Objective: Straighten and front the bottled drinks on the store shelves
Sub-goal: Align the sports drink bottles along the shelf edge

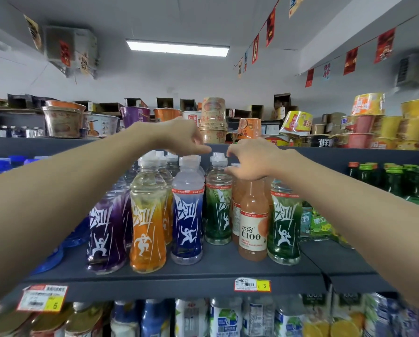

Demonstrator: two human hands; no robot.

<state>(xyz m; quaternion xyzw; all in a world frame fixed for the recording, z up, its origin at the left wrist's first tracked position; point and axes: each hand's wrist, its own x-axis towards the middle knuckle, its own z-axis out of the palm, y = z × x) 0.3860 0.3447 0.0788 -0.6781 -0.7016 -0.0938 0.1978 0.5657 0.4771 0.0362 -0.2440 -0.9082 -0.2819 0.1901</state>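
Forearm (349, 203) outstretched, right hand (249, 161) grips pink bottle (253, 215)

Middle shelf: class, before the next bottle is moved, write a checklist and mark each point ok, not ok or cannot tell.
1. Front row even: not ok; the back green bottle stands behind the blue bottle and the front green bottle.
2. Room ahead of it: ok; bare shelf there.
3. Labels forward: ok on the orange bottle, blue bottle and peach bottle.
4. Grip of right hand: cannot tell; it covers the peach bottle's top.
5. Free left hand: ok; above the caps, holding nothing.
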